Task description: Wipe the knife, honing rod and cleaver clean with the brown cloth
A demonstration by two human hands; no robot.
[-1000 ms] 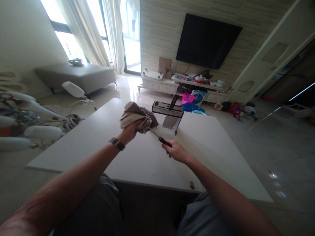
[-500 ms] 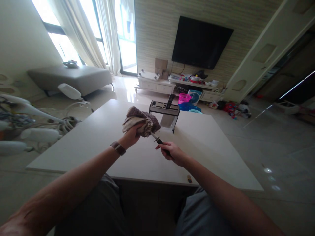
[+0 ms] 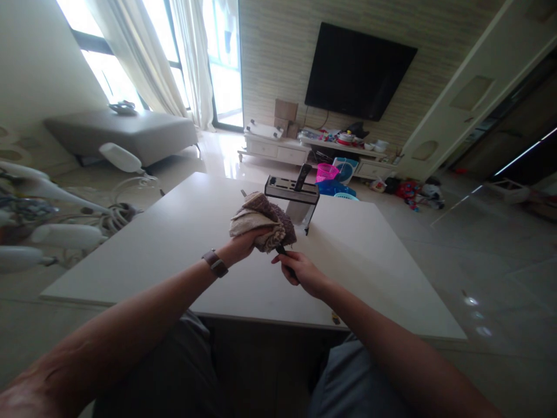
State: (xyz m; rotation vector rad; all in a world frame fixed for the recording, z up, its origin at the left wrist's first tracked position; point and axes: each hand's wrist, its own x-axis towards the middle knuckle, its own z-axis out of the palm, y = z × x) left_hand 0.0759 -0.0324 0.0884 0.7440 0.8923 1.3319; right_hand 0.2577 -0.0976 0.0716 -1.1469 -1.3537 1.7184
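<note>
My left hand (image 3: 243, 245) is closed around a bunched brown and beige cloth (image 3: 256, 223). The cloth is wrapped about the shaft of a sharpening steel (image 3: 281, 250), whose narrow metal tip pokes out at the cloth's far left. Its black handle sits in my right hand (image 3: 304, 273), fingers curled round it, close against the cloth. Just beyond the cloth stands a knife block (image 3: 300, 212) with a dark frame and slotted top. One black-handled tool (image 3: 303, 177) is upright in it. Most of the steel's shaft is hidden by the cloth.
All this is over a white table (image 3: 365, 261). A small brown object (image 3: 335, 318) lies at its near edge. White lamp shades (image 3: 69, 237) crowd the left side. Behind are a low cabinet (image 3: 278, 152), a pink basket (image 3: 326, 172) and a wall television (image 3: 359, 72).
My left hand has slid the cloth right and down along the sharpening steel towards its handle. The tip now shows past the cloth, and the guard is covered. My right hand has barely moved.
</note>
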